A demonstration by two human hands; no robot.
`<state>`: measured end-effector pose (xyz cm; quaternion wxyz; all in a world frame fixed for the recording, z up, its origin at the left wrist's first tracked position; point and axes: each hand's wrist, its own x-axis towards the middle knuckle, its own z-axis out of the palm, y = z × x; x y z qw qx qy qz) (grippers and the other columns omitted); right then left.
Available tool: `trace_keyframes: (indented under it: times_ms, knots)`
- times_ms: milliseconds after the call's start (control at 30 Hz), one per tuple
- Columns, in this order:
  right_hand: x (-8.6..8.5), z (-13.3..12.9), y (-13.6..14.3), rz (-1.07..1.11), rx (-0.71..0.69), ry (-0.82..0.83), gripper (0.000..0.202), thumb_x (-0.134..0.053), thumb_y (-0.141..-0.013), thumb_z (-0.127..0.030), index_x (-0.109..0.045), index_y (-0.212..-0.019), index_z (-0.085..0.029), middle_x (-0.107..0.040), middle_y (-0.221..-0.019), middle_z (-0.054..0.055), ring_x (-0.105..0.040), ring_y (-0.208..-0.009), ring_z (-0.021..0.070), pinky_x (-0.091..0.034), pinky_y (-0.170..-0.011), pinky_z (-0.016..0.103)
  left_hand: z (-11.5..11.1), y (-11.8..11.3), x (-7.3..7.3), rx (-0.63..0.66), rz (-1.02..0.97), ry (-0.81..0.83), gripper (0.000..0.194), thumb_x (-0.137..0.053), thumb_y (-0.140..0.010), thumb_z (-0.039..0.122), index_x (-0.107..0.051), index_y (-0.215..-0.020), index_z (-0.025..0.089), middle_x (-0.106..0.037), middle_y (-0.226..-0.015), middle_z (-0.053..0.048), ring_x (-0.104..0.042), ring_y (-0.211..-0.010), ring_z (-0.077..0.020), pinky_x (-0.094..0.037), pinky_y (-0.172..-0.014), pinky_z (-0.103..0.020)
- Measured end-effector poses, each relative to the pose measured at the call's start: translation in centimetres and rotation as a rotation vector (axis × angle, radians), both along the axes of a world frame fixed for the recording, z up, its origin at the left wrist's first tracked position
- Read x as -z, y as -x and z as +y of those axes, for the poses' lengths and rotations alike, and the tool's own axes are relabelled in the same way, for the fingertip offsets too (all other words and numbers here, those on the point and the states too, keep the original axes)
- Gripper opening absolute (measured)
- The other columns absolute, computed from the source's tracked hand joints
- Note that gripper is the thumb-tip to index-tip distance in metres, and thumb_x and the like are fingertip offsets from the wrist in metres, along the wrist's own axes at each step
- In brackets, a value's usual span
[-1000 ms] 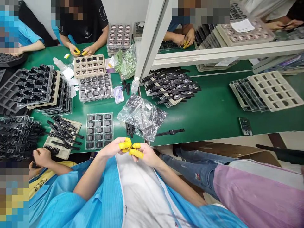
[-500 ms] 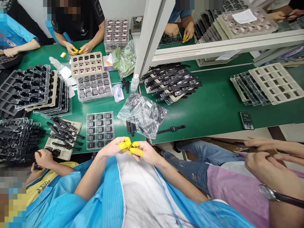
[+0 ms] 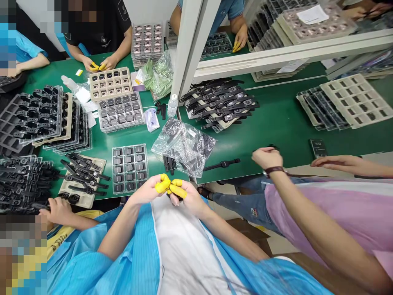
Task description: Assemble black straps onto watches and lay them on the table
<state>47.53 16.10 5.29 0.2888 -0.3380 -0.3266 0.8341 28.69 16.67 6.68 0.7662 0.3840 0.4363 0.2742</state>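
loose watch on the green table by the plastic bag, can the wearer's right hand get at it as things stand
Probably yes: the loose watch lies bare on the mat just beyond the right hand, with nothing between. But both hands are pinched together on a small part.

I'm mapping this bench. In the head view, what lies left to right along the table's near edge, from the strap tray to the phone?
Strap tray → tray of watch bodies → plastic bag → lone watch → a co-worker's hand → phone.

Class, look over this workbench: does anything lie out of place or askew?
Yes. One black watch lies loose on the green table, outside any tray, beside a crumpled plastic bag. A few black strap pieces lie scattered by that bag too.
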Motion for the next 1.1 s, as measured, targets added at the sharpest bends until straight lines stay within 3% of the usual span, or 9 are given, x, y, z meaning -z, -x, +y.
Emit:
trace_keyframes:
  times_ms: [133,267,367,533,833,1000,1100]
  knots:
    - [-0.6,-0.5,0.7,-0.086,0.069,-0.049,0.045,-0.068,-0.09,-0.062,-0.057,-0.08,-0.02,-0.052,-0.051,-0.006,-0.04,-0.047,0.0092,-0.034,-0.052,0.025,-0.4,0.0,-0.5,-0.015,0.173,-0.175,0.043,-0.062,-0.09,0.061,-0.052,-0.082,0.019,-0.043,-0.071,0.005,-0.034,-0.062,-0.0097,-0.031,-0.057,-0.022]
    - [-0.7,-1.1,1.3,-0.135,0.128,-0.082,0.042,-0.068,-0.091,-0.058,-0.054,-0.078,-0.021,-0.05,-0.051,-0.007,-0.039,-0.046,0.0089,-0.033,-0.05,0.024,-0.8,-0.1,-1.2,-0.019,0.266,-0.237,0.039,-0.055,-0.094,0.056,-0.053,-0.082,0.019,-0.045,-0.071,0.004,-0.039,-0.066,-0.0119,-0.034,-0.06,-0.024]
    - [-0.4,-1.4,1.5,-0.129,0.13,-0.091,0.043,-0.067,-0.092,-0.059,-0.052,-0.077,-0.021,-0.049,-0.05,-0.007,-0.039,-0.045,0.0089,-0.033,-0.05,0.025,-1.2,0.0,-1.1,-0.043,0.222,-0.195,0.04,-0.057,-0.093,0.058,-0.051,-0.082,0.02,-0.043,-0.07,0.005,-0.035,-0.062,-0.0103,-0.031,-0.056,-0.023]
    - [-0.8,-0.9,1.4,0.002,-0.016,-0.045,0.051,-0.066,-0.089,-0.068,-0.05,-0.073,-0.022,-0.046,-0.047,-0.008,-0.041,-0.042,0.0096,-0.036,-0.049,0.026,-1.2,0.8,-0.6,-0.013,0.018,-0.038,0.052,-0.069,-0.083,0.066,-0.044,-0.08,0.021,-0.038,-0.064,0.009,-0.028,-0.052,-0.0054,-0.026,-0.05,-0.02]
    - [-1.5,-0.1,1.5,0.032,-0.045,-0.051,0.047,-0.071,-0.087,-0.064,-0.054,-0.074,-0.021,-0.043,-0.046,-0.009,-0.037,-0.04,0.0081,-0.034,-0.045,0.025,-0.5,1.2,-1.6,0.016,-0.073,0.047,0.056,-0.073,-0.082,0.068,-0.045,-0.082,0.02,-0.04,-0.064,0.009,-0.025,-0.048,-0.0028,-0.023,-0.046,-0.018]
    - [-0.9,-0.2,1.3,0.01,-0.038,-0.106,0.047,-0.07,-0.089,-0.062,-0.055,-0.074,-0.02,-0.046,-0.047,-0.008,-0.038,-0.041,0.008,-0.034,-0.047,0.025,-0.5,1.4,-0.6,0.009,-0.109,0.058,0.053,-0.076,-0.083,0.063,-0.046,-0.082,0.02,-0.039,-0.062,0.01,-0.026,-0.047,-0.0034,-0.025,-0.046,-0.018]
    - [-0.5,-0.3,1.5,0.019,0.015,-0.057,0.047,-0.07,-0.089,-0.064,-0.054,-0.078,-0.021,-0.049,-0.048,-0.007,-0.042,-0.043,0.0093,-0.037,-0.049,0.025,-0.5,0.9,1.1,-0.153,-0.072,0.005,0.049,-0.075,-0.085,0.061,-0.051,-0.081,0.019,-0.046,-0.064,0.007,-0.038,-0.051,-0.0061,-0.035,-0.052,-0.021]
